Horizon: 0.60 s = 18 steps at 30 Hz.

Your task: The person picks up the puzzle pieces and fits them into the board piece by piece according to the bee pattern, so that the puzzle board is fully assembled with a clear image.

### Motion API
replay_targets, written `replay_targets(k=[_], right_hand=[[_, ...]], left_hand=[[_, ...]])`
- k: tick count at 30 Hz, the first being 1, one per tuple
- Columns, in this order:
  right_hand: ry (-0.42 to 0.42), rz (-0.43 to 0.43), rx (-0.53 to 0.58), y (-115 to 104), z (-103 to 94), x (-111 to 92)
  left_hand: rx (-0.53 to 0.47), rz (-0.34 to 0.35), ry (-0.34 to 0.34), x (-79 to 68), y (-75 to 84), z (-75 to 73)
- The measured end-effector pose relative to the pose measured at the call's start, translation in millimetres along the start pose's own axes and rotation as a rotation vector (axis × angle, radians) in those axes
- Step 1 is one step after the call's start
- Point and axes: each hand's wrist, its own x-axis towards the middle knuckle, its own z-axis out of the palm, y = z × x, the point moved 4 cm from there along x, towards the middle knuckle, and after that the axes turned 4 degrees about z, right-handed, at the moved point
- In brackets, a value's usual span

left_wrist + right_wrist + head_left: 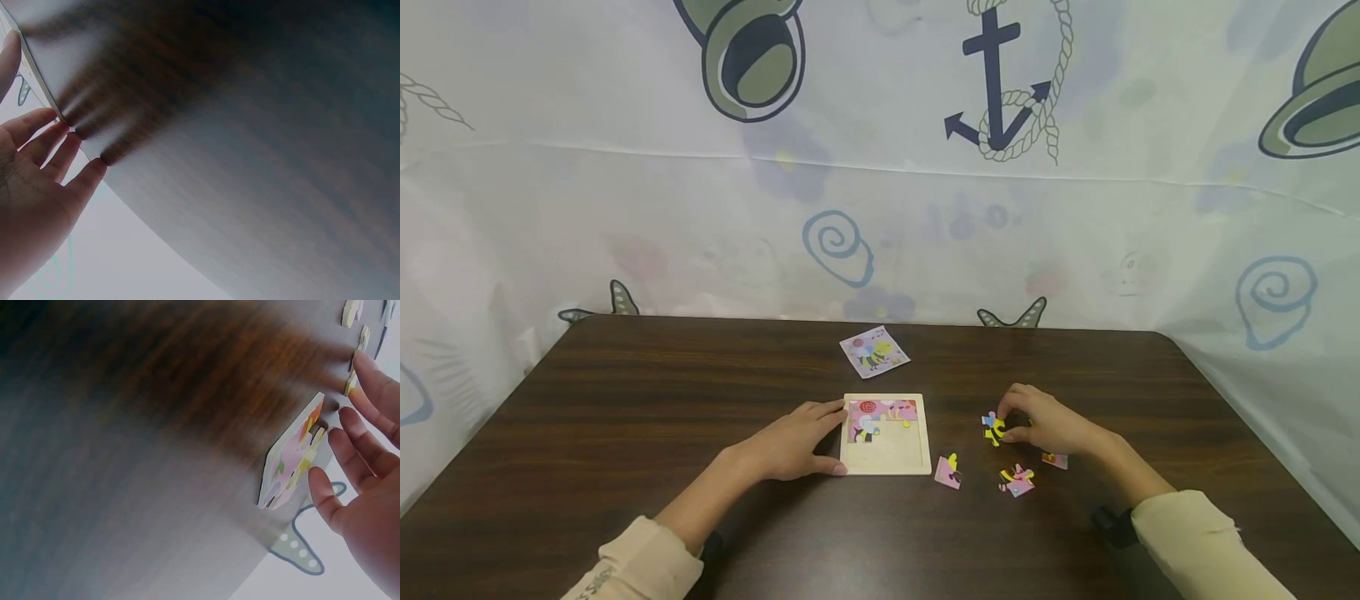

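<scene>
Pinching yellow puzzle piece point(992, 430): right fingers point(1018, 434). Left fingers point(823, 409) extended, touching edge of wooden tray point(887, 459).

No text can be read; lettering point(597, 583) on the left sleeve point(643, 557) is too blurred.

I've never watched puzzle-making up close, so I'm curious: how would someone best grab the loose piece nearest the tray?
Probably by its near and far edges, pinched from above and the right. The loose piece lies flat, with the tray close on its left and more room on its right.
</scene>
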Motion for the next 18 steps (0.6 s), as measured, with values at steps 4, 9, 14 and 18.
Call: replay_targets(k=[4,9,14,18], right_hand=[[-0.001,0.004,0.0,1.2,0.1,0.7],[-0.003,0.014,-0.005,0.6,-1.1,0.9],[-0.011,0.033,-0.006,0.3,-2.1,1.0],[-0.022,0.046,0.011,0.6,-2.7,1.6]], left_hand=[[0.002,0.0,0.002,0.2,0.2,-0.2],[0.006,0.001,0.002,0.5,0.5,-0.2],[0.007,-0.002,0.003,0.1,0.3,-0.2],[0.004,-0.006,0.005,-0.1,0.3,0.1]])
